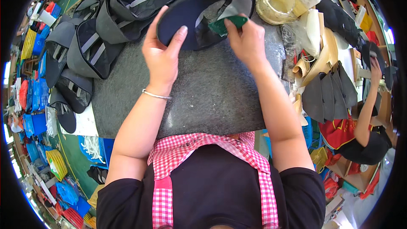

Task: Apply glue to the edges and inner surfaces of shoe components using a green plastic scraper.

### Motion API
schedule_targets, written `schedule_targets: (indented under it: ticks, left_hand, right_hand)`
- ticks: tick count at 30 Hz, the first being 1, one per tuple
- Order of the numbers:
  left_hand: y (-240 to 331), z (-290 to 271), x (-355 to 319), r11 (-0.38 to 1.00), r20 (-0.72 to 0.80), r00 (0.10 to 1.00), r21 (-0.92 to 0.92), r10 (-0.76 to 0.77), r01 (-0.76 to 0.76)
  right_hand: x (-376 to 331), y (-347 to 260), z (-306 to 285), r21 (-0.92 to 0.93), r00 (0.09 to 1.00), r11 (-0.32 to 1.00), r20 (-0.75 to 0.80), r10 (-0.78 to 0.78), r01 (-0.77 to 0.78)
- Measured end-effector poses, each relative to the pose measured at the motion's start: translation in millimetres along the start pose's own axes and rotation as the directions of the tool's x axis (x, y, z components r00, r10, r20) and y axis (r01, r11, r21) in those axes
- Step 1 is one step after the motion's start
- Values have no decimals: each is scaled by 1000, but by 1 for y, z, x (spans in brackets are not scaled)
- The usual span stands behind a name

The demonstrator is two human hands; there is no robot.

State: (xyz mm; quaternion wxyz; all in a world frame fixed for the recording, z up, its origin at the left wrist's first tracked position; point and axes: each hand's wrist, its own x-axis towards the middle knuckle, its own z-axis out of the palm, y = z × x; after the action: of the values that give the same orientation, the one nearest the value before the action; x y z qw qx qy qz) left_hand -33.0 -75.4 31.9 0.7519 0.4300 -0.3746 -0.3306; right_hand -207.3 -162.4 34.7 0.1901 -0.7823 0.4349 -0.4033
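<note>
grey felt worktable (212,97), cluttered workshop floor (74,154)

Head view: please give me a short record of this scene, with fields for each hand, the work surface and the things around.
left hand: holds the near edge of a dark blue curved piece, thumb on top
right hand: presses a small green pad against the same piece, at its grey inner side
surface: grey felt mat on the table
left of the piece: a row of grey and black pieces with pale stripes, overlapping
right side: pale yellow moulds; a stack of dark grey panels
other person: red and black clothes, at the right edge
</note>
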Motion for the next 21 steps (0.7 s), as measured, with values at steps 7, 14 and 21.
schedule_targets:
  ticks: [7, 14, 21]
  left_hand:
    - [-11, -48, -10, 982, -175, 970, -118, -169, 149]
    - [-22, -40, -16, 986, -230, 961, -98, -151, 132]
    - [-21, -44, -18, 987, -246, 958, -92, -147, 128]
  right_hand:
    - [-4, -30, 21, 302, 984, 938, 90, 152, -172]
    - [12, -27, 51, -110, 958, 958, -87, -274, 264]
    - [-1, -48, 21, 220, 955, 969, 292, 45, -112]
